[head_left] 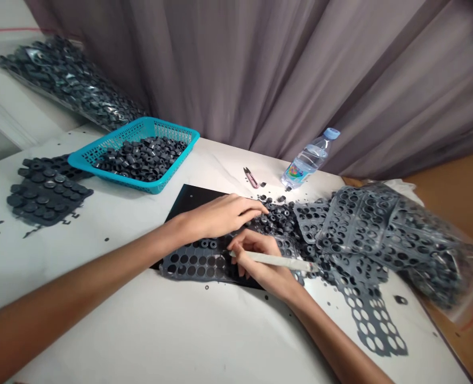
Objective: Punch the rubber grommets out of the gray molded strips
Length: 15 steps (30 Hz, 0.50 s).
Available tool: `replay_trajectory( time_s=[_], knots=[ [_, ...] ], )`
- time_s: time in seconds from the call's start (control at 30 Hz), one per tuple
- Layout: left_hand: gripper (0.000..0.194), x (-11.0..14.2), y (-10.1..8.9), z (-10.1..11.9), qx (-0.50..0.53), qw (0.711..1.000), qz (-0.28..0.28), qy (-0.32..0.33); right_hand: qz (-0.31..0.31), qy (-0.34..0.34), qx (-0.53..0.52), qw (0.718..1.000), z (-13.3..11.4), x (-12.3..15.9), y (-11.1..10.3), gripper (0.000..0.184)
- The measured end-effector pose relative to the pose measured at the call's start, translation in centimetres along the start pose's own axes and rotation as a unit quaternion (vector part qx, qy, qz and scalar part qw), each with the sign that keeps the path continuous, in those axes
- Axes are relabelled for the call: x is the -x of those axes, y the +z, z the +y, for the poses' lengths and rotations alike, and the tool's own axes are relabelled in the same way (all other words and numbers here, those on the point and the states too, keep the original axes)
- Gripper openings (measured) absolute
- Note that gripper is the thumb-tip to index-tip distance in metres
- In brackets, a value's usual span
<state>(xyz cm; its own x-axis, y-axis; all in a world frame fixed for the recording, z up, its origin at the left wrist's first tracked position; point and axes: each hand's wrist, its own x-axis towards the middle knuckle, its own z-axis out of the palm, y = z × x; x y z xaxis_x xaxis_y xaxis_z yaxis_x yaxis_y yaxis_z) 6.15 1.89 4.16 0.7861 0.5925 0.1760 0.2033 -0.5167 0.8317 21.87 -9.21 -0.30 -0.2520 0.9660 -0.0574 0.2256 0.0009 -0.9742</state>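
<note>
White stick (277, 260) gripped in right hand (269, 247); left hand (220, 214) palm-down, cannot tell if gripping; bottle label (297, 173) unreadable.

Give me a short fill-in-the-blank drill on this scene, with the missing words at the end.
The pale stick-like tool is held in the person's ____ hand.
The mat partly under the grey sheet with rows of round shapes is ____ in colour.
In the picture, the basket stands to the ____ of the pink snips.
The bottle has a cap that is ____ in colour.

Missing words: right; black; left; blue.
</note>
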Motion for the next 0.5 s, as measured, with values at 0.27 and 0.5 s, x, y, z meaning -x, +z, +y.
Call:
replay_trajectory(
  time_s=[0.27, 0.5],
  knots=[
    [0.026, 8.8, -1.8, -0.5, -0.127, 0.988, 0.044, -0.069, 0.061, -0.005, 0.002, 0.998, -0.7, -0.8, 0.4, 0.009],
    [0.021, 11.3, -0.2, -1.2, -0.139, 0.986, 0.021, -0.087, 0.018, 0.024, -0.08, 0.996, 0.0, -1.1, 1.3, 0.009]
  ],
)
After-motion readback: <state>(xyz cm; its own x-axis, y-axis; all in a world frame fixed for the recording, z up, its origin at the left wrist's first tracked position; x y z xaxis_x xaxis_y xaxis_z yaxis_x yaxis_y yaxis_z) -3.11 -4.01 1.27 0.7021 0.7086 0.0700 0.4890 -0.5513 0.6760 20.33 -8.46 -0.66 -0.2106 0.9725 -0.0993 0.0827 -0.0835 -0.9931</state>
